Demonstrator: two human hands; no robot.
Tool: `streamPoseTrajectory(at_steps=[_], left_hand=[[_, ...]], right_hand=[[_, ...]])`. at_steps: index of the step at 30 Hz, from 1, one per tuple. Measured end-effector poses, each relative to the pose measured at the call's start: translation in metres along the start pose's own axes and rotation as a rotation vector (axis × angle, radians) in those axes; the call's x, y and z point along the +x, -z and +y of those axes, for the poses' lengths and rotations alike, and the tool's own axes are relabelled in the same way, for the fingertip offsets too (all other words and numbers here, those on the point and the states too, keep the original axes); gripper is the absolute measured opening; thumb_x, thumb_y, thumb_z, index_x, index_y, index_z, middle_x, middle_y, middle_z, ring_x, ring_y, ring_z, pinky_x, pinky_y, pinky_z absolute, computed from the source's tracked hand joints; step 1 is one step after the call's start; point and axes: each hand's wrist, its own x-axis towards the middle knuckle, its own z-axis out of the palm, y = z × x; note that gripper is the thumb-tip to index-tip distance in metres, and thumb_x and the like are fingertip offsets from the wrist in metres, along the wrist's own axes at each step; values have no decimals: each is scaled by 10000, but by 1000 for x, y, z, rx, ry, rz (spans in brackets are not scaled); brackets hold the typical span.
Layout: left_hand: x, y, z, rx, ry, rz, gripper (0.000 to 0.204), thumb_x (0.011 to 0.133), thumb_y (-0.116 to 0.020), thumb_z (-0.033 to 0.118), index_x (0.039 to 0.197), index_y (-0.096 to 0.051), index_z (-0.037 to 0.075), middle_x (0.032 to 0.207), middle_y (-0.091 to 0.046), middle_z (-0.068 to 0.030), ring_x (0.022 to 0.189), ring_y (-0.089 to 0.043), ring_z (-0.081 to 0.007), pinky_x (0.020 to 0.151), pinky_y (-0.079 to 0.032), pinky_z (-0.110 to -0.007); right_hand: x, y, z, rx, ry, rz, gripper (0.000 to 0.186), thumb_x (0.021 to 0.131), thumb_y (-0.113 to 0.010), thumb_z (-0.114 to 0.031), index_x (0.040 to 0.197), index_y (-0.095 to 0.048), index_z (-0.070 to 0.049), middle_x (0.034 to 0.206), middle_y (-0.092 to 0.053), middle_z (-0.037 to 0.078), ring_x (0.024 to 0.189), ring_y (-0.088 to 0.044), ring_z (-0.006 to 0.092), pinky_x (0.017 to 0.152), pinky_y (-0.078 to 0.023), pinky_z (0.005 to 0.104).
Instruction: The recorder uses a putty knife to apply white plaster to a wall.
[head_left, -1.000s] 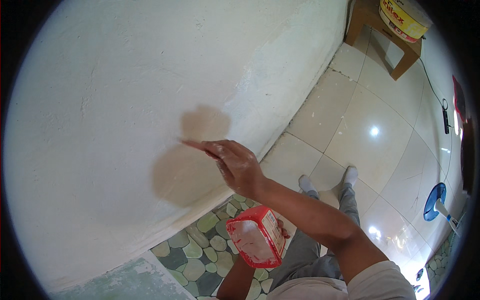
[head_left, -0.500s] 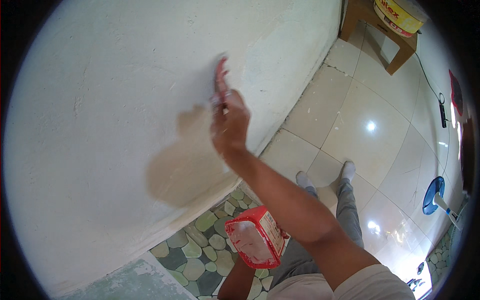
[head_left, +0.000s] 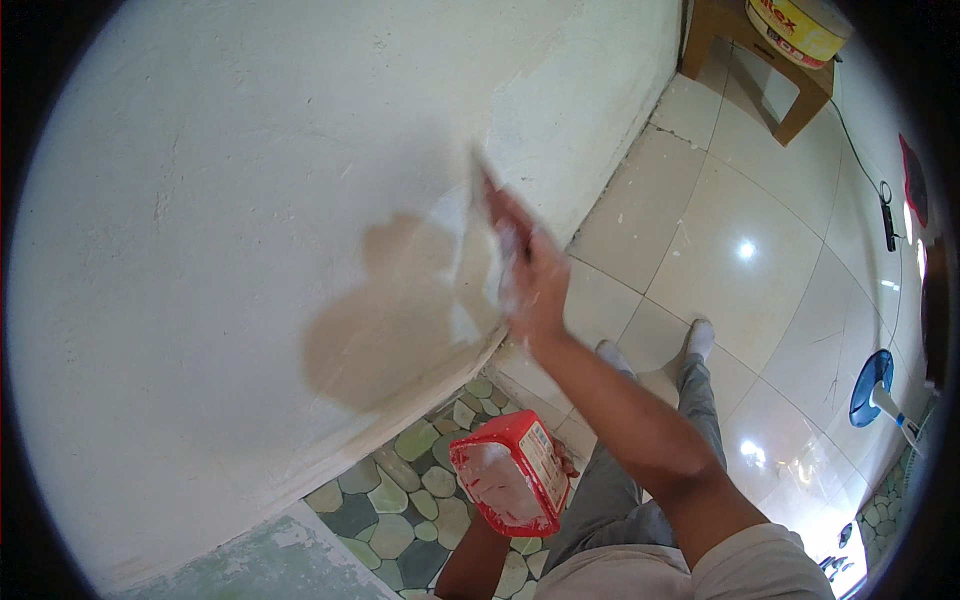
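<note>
Since half a second ago the right hand [head_left: 533,283] dropped lower, gripping a putty knife [head_left: 487,215] flat against the wall [head_left: 250,200]. Left hand [head_left: 478,530], mostly hidden, holds the red tub [head_left: 508,472] with white putty inside.

Bright, even light fills the scene; the glossy cream floor tiles [head_left: 720,270] carry small glare spots. The right hand [head_left: 530,275] is motion-blurred. Fisheye distortion bends edges, with black vignetted corners.

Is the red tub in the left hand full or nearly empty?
Partly filled: the red tub shows white putty smeared inside; depth cannot be told.
</note>
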Motion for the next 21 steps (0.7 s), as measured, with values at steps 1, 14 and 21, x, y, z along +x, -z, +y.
streamPoseTrajectory(at_steps=[1,14,21], left_hand=[[-3,4,0,9,23,28,554,907,-594,480,1254,-571,48,1143,-594,-121,1090,-596,-336,1019,-420,-535],[2,-28,-4,-100,-13,11,656,889,-549,558,1284,-546,34,1162,-602,-157,1096,-594,-371,1006,-431,-539],[5,-32,5,-173,44,25,787,869,-480,669,1313,-518,21,1190,-607,-206,1094,-594,-419,983,-449,-550]], right_hand=[[22,5,5,-141,99,59,368,953,-450,33,1298,-576,14,1228,-652,187,1114,-641,248,979,-465,314],[-19,-54,-15,-111,73,-135,336,924,-538,16,1247,-620,-22,832,-601,195,669,-562,317,642,-475,383],[-46,-3,14,-31,141,-258,336,976,-531,-37,1305,-601,-39,1151,-664,226,961,-676,236,851,-515,328]])
